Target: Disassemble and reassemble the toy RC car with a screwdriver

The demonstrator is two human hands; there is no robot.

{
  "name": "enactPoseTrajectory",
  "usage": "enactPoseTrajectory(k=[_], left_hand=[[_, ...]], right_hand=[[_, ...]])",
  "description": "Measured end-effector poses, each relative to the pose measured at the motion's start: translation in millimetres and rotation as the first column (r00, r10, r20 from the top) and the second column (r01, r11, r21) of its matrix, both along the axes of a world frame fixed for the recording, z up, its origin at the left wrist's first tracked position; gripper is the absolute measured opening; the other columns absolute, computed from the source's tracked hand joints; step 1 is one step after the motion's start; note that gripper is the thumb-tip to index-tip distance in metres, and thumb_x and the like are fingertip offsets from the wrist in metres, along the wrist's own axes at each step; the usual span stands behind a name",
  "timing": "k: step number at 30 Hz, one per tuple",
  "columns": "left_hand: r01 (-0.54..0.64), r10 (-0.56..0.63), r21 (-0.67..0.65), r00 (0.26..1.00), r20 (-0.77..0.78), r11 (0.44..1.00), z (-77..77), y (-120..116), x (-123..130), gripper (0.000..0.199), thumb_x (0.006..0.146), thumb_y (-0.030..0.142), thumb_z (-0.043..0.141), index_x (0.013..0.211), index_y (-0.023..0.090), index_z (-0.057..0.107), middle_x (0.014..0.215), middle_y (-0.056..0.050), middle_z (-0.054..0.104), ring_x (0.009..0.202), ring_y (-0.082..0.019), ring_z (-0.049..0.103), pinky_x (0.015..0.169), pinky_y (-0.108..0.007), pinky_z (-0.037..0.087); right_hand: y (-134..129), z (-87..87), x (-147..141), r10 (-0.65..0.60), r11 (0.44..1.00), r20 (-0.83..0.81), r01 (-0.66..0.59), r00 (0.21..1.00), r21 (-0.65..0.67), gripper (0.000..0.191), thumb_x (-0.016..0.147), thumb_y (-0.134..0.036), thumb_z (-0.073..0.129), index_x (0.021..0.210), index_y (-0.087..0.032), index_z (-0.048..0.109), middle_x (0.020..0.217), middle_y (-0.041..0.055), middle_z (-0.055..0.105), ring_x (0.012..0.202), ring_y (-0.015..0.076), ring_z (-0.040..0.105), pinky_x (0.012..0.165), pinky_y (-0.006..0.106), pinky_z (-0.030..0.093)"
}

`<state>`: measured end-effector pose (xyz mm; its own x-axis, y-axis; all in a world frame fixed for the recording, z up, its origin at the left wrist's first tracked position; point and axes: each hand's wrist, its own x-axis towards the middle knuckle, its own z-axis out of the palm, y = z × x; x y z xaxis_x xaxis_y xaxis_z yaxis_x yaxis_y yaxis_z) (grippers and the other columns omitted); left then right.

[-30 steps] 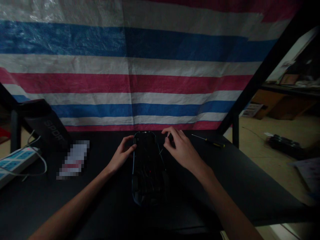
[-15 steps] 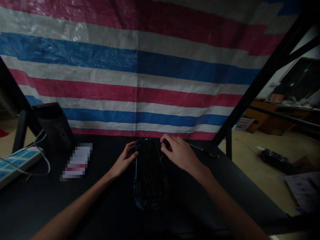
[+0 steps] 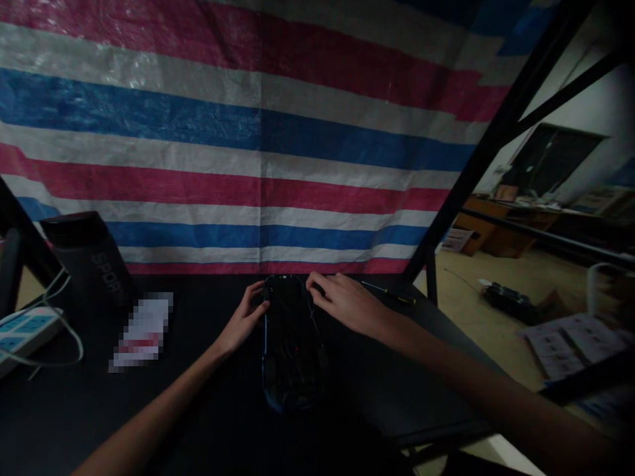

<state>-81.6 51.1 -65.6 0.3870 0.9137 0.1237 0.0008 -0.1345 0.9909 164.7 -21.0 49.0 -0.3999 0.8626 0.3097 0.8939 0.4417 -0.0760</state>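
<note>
One striped sheet: creased woven plastic, glossy at left, red, white and blue bands.
Counter: flat, dark.
Container: dark, lettered "SPOR".
Toy car: long, rounded, dark underside up, on the counter between both hands.
Right hand: fingers curled by the car's far right corner; cannot tell what its grip holds.
Left hand: thumb and fingers against the car's left edge; cannot tell whether its grip is clenched.
Screwdriver: thin shaft, black-and-yellow handle.

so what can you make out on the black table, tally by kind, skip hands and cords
Toy car, underside up: 1
Screwdriver: 1
Power strip, partly out of frame: 1
Black container: 1
Pixelated item, kind unclear: 1
Total: 5
</note>
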Motion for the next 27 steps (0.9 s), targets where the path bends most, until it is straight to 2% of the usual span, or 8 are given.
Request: enactPoseTrajectory(k=[3,7,10,13,17,21,24,27], left_hand=[[0.003,-0.003,-0.004,1.0,0.005,1.0,-0.1,1,1,0.063,0.094,0.049,0.064,0.146,0.026,0.04,0.157,-0.016,0.044,0.122,-0.03,0.064,0.082,-0.036,0.059],[0.013,-0.013,-0.003,1.0,-0.006,1.0,-0.1,1,4,0.062,0.095,0.048,0.062,0.147,0.026,0.038,0.158,-0.016,0.043,0.132,-0.031,0.058,0.09,-0.038,0.059],[0.007,-0.006,0.021,0.999,-0.041,1.0,1.5,1,6,0.06,0.097,0.047,0.061,0.149,0.026,0.038,0.159,-0.015,0.044,0.142,-0.033,0.049,0.101,-0.044,0.055],[0.006,-0.003,0.041,0.999,-0.051,0.999,2.6,2,6,0.06,0.098,0.046,0.059,0.151,0.028,0.038,0.16,-0.013,0.044,0.15,-0.031,0.041,0.115,-0.048,0.044],[0.015,-0.011,0.039,0.996,-0.091,0.999,2.6,2,4,0.056,0.099,0.047,0.057,0.15,0.029,0.042,0.163,-0.01,0.043,0.152,-0.031,0.039,0.121,-0.047,0.037],[0.003,0.001,0.038,0.994,-0.11,0.999,3.0,0,4,0.054,0.101,0.046,0.056,0.151,0.031,0.043,0.165,-0.007,0.041,0.153,-0.03,0.038,0.124,-0.048,0.033],[0.019,-0.015,0.033,0.994,-0.112,0.999,3.8,-2,4,0.055,0.101,0.044,0.056,0.153,0.033,0.041,0.165,-0.005,0.041,0.151,-0.032,0.039,0.122,-0.048,0.039],[0.028,-0.029,-0.011,0.995,-0.098,1.0,4.2,-4,3,0.06,0.101,0.043,0.057,0.157,0.035,0.037,0.167,-0.003,0.037,0.146,-0.033,0.045,0.116,-0.047,0.046]], right_hand=[[9,9.0,-4,0.068,0.997,0.044,-0.065,0.997,-0.052,0.015,0.099,-0.022,0.054,0.113,-0.021,0.06,0.093,0.004,0.072,0.085,0.0192,0.066,0.076,0.032,0.042],[16,17.8,-8,0.082,0.992,0.086,-0.073,0.993,-0.104,0.017,0.103,-0.031,0.05,0.106,-0.021,0.063,0.08,0.0035,0.069,0.068,0.0188,0.061,0.062,0.032,0.034],[18,18.1,-7,0.061,0.992,0.089,-0.05,0.994,-0.116,0.021,0.105,-0.032,0.046,0.105,-0.021,0.064,0.074,0.0034,0.067,0.06,0.0177,0.056,0.057,0.033,0.026],[20,16.4,-3,0.025,0.993,0.065,-0.018,0.998,-0.116,0.015,0.101,-0.027,0.05,0.106,-0.021,0.063,0.078,0.003,0.069,0.062,0.0169,0.057,0.057,0.032,0.027],[24,12.2,7,0.011,0.994,0.035,-0.007,0.999,-0.113,0.012,0.1,-0.029,0.054,0.104,-0.023,0.063,0.084,0.0018,0.072,0.07,0.0172,0.063,0.059,0.031,0.031],[19,0.8,16,0.005,0.999,0.058,-0.003,0.998,-0.035,0.021,0.106,-0.032,0.045,0.107,-0.022,0.063,0.086,0.005,0.072,0.074,0.021,0.065,0.063,0.033,0.035],[12,-6.7,20,0.047,0.999,-0.036,-0.047,0.998,0.011,0.012,0.097,-0.018,0.052,0.107,-0.021,0.059,0.09,0.0053,0.071,0.082,0.0221,0.065,0.073,0.035,0.042],[10,-9.9,24,0.15,0.989,-0.095,-0.149,0.984,0.013,0.018,0.09,-0.013,0.054,0.105,-0.024,0.056,0.095,0.0049,0.07,0.089,0.023,0.066,0.083,0.038,0.046]])
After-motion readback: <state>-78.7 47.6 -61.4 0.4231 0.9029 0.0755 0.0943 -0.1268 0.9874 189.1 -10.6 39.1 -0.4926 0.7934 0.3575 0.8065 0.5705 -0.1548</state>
